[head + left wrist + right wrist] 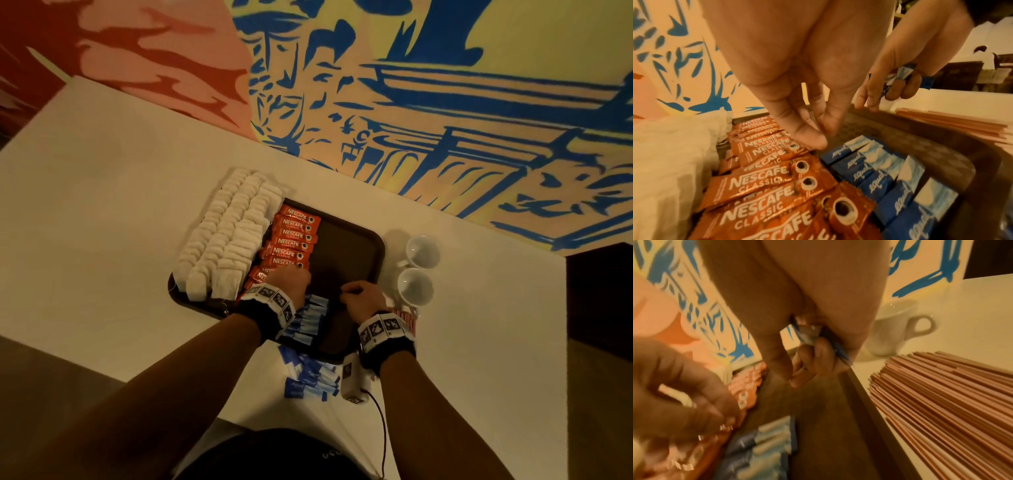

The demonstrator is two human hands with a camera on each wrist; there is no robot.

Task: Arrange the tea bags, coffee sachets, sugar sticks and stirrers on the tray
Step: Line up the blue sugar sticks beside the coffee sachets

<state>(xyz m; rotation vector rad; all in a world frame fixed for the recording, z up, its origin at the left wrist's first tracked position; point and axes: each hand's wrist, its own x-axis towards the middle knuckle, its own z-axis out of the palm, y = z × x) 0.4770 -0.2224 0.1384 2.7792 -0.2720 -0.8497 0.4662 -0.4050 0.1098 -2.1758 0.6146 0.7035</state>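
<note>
A dark brown tray (349,246) carries rows of white tea bags (226,236) on its left. Beside them runs a column of red coffee sachets (294,236), then a row of blue sugar sticks (310,318) near the front. My left hand (291,279) hovers over the near sachets (760,186). Its fingers (818,138) are loosely curled and grip nothing; the thumb tip is at a sachet's end. My right hand (359,294) is over the tray's bare middle and grips a small bunch of blue sugar sticks (813,337). Pink stirrers (941,394) lie on the table right of the tray.
Two white cups (422,253) (414,286) stand just right of the tray. A loose pile of blue sugar sticks (308,377) lies on the table in front of it, beside a small white device (352,380) with a cable. A painted wall backs the table.
</note>
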